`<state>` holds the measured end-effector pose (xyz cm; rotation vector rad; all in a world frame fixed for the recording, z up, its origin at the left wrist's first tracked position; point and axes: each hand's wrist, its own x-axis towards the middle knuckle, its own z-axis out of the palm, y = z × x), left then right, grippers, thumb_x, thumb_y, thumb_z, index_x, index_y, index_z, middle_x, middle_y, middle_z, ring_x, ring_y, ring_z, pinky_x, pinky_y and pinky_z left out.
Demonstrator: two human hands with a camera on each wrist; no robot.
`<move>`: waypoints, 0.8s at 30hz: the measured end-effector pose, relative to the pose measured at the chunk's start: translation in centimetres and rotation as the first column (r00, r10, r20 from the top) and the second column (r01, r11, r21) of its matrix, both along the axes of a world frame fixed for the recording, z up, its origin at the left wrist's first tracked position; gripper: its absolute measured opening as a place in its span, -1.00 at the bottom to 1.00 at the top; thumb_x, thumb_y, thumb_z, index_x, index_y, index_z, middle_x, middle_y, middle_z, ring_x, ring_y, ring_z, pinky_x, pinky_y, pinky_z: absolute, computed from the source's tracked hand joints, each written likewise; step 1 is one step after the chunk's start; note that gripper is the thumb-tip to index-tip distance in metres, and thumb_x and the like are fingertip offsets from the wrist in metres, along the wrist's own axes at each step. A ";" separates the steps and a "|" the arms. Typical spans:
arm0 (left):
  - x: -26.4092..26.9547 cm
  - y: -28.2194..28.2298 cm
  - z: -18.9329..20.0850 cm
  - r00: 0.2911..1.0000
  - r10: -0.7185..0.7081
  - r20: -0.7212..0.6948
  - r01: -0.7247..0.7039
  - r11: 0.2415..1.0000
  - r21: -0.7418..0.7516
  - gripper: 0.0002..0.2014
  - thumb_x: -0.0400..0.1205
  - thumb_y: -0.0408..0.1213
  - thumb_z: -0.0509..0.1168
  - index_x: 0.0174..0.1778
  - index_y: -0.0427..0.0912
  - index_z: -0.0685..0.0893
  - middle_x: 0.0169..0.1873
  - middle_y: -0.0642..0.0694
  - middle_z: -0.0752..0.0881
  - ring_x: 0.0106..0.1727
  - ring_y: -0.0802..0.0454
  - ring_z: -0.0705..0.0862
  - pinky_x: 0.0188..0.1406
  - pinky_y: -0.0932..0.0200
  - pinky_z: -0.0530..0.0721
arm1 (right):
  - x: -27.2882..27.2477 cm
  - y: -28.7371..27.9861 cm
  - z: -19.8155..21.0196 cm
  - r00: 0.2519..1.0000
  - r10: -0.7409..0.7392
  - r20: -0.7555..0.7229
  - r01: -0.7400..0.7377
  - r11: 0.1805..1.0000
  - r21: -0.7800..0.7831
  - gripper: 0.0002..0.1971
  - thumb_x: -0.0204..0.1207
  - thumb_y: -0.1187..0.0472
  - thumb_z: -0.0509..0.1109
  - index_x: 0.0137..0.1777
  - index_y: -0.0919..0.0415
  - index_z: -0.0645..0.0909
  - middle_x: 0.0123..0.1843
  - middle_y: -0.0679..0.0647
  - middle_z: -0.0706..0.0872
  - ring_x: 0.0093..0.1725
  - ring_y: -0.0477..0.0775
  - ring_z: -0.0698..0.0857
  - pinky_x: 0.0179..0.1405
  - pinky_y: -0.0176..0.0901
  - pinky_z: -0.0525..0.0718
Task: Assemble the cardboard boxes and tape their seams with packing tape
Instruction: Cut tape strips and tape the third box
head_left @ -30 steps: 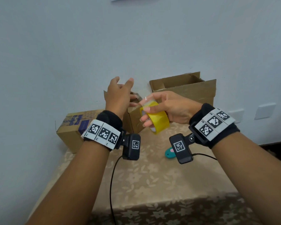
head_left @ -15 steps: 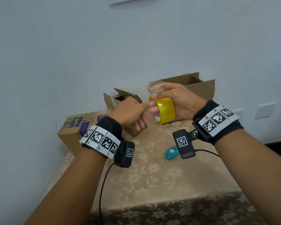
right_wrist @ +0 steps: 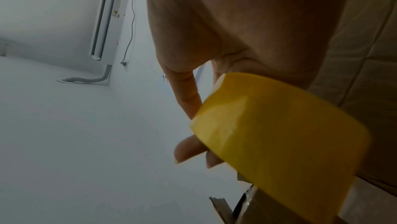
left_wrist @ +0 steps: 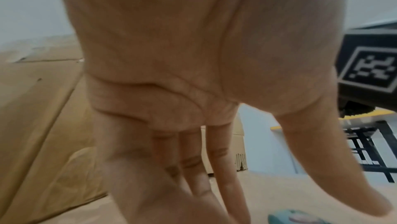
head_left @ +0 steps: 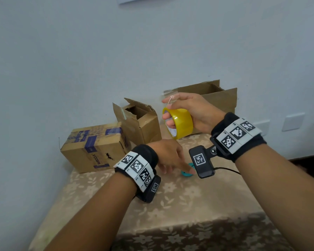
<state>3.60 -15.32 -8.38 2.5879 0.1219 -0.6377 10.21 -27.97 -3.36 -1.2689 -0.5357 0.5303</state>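
My right hand [head_left: 181, 113] holds a yellow roll of packing tape [head_left: 179, 123] in the air, fingers curled through its core, a clear loose end of tape at the fingertips. The roll [right_wrist: 279, 139] fills the right wrist view. My left hand [head_left: 172, 160] is low over the table with straight fingers, its fingertips [left_wrist: 234, 207] reaching a small teal tape cutter [head_left: 188, 172] [left_wrist: 300, 217]. A small open cardboard box [head_left: 140, 122] stands behind, flaps up. A larger open box [head_left: 212, 98] stands at the back right.
A closed box with purple tape [head_left: 94, 145] lies at the back left by the wall. The table [head_left: 188, 205] has a beige flowered cloth and its front edge is close to me. A black cable [head_left: 227, 170] runs from the right wrist camera.
My left hand left the tape roll and dropped down to the teal cutter on the table. My right hand stayed up with the roll, a little further right.
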 end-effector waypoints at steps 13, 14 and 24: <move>0.1 0.9 -0.1 0.992 -0.121 0.041 0.121 0.993 -0.015 -0.75 0.63 -0.33 0.53 0.12 0.04 0.67 0.13 -0.12 0.71 -0.14 -0.08 0.74 -0.18 0.14 0.84 | -0.3 0.7 -0.3 1.000 -0.018 0.009 0.018 1.000 0.022 -0.70 0.66 0.43 0.42 0.37 0.41 0.64 -0.16 0.42 0.80 -0.38 0.21 0.77 -0.15 0.07 0.84; 0.1 1.1 -0.1 0.994 -0.098 0.047 0.098 0.995 0.001 -0.71 0.62 -0.35 0.54 0.15 -0.01 0.63 0.10 -0.09 0.68 -0.13 -0.09 0.73 -0.25 0.18 0.83 | -0.2 0.7 -0.3 1.000 -0.019 0.004 0.019 0.999 0.035 -0.70 0.66 0.43 0.42 0.38 0.41 0.63 -0.16 0.42 0.80 -0.38 0.21 0.76 -0.16 0.07 0.83; -2.2 6.8 5.3 0.901 0.020 0.434 -0.104 0.980 0.170 -0.70 0.56 -0.17 0.58 0.17 0.01 0.72 0.03 0.00 0.74 0.03 0.01 0.71 -0.07 0.18 0.66 | -0.2 2.4 -0.5 0.999 -0.022 0.041 0.016 0.993 0.121 -0.77 0.67 0.45 0.40 0.29 0.30 0.67 -0.14 0.43 0.83 -0.35 0.23 0.82 -0.11 0.09 0.87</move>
